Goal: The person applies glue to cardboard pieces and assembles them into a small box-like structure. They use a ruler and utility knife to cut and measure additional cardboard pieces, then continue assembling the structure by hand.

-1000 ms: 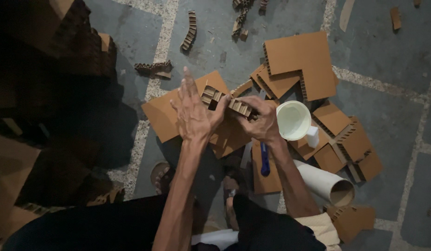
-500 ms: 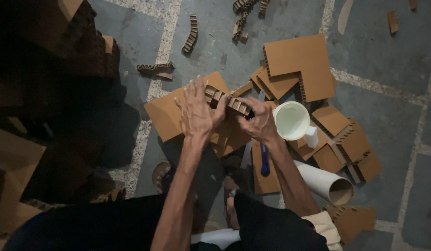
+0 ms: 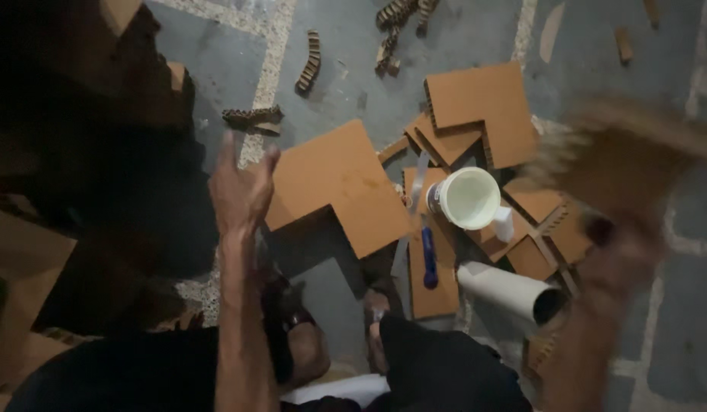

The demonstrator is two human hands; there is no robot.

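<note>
Right hand (image 3: 624, 263) swung aside — blurred, white cup (image 3: 469, 198), cardboard pieces (image 3: 342, 183)

Cardboard sheet (image 3: 340, 187) just right of left hand (image 3: 241, 191), cup (image 3: 468, 198) between the hands, tube (image 3: 512, 291) near right hand (image 3: 620, 255), knife (image 3: 429, 255) below cup.

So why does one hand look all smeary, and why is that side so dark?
In the head view the right hand and its cardboard piece are streaked with motion blur; the left hand looks sharper; the left side lies in deep shadow; the white cup shows brightest.
</note>
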